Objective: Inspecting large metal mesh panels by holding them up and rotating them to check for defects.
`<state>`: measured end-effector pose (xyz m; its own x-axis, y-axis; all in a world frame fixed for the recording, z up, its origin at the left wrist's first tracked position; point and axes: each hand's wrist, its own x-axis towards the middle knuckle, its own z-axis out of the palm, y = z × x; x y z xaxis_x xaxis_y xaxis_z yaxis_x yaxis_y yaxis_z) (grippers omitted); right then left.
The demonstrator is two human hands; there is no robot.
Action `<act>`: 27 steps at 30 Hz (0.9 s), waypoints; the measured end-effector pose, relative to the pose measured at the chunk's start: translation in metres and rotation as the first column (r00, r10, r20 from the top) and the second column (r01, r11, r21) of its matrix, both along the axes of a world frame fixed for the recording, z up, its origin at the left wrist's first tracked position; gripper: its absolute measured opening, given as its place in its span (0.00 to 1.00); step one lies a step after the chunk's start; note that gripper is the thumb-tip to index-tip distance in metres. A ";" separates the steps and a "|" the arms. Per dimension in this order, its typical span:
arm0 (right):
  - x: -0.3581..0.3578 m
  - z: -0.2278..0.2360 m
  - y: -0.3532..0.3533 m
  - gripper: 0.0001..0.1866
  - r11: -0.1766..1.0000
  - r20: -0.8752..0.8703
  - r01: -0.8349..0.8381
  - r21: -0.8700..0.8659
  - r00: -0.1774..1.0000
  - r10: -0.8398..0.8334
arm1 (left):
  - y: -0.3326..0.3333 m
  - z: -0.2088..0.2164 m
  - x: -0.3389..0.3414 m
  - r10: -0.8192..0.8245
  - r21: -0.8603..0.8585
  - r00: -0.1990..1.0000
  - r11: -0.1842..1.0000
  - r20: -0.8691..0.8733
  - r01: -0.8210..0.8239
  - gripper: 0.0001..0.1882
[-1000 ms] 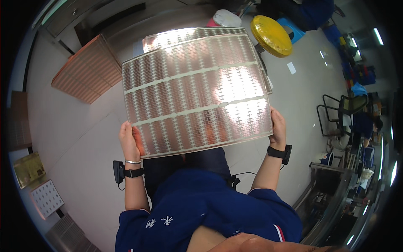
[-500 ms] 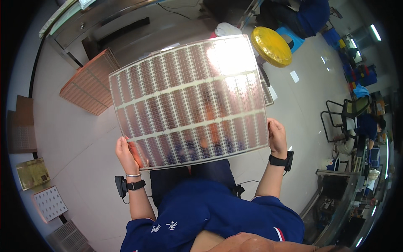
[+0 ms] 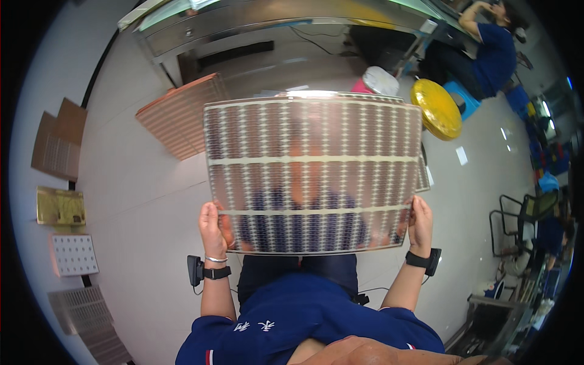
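A large, shiny copper-coloured circuit board panel is held up in front of my body. Rows of small repeated patterns cover it, crossed by two pale bands. My left hand grips its lower left edge, fingers closed around the side. On the opposite edge, at about the same height, my right hand is closed in the same way. The glossy surface mirrors a blue shirt. Behind the panel's top edge a little of another flat sheet or stack shows, mostly hidden.
A stack of copper panels leans at the far left below a metal bench. A yellow-covered stool stands far right, near a seated person. Several boards line the left wall. A black chair is at right.
The panel has gone from a slant to nearly level, and the bright glare at its upper right is gone. My view has turned, so the surroundings sit further right. Both hands keep their grip.
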<state>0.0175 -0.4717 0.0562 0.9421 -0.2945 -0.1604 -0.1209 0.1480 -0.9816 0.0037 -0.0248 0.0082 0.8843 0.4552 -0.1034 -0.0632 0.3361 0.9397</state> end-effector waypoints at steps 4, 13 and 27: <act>0.003 -0.003 0.005 0.10 0.993 0.040 0.120 0.017 0.992 -0.120 | -0.001 0.012 0.001 -0.063 -0.150 0.998 0.987 0.021 0.065 0.09; 0.001 0.001 0.002 0.14 0.987 0.140 0.162 0.000 0.977 -0.160 | 0.005 0.040 0.009 -0.181 0.077 0.982 0.981 0.060 0.176 0.08; 0.017 0.013 -0.005 0.20 0.700 0.544 -0.469 0.539 0.828 0.136 | -0.003 0.046 0.029 -0.153 0.119 0.822 0.987 0.548 0.105 0.11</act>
